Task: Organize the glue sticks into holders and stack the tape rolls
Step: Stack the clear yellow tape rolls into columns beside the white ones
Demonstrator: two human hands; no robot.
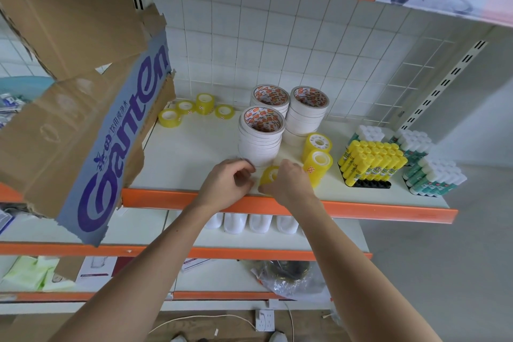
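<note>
My right hand [288,182] grips a small yellow tape roll [268,175] near the shelf's front edge. My left hand [227,183] is beside it with fingers curled; whether it touches the roll I cannot tell. Just behind stand three stacks of white tape rolls, the nearest [261,137] by my left hand. Two yellow roll stacks [317,159] stand at the right. Several loose yellow rolls [194,110] lie at the back left. Yellow glue sticks [372,162] fill a black holder; white-capped green glue sticks [433,178] fill holders further right.
The shelf [180,158] has an orange front edge. A torn cardboard box [83,91] with blue print hangs over its left end. White containers sit on the shelf below. A power strip and cable lie on the floor.
</note>
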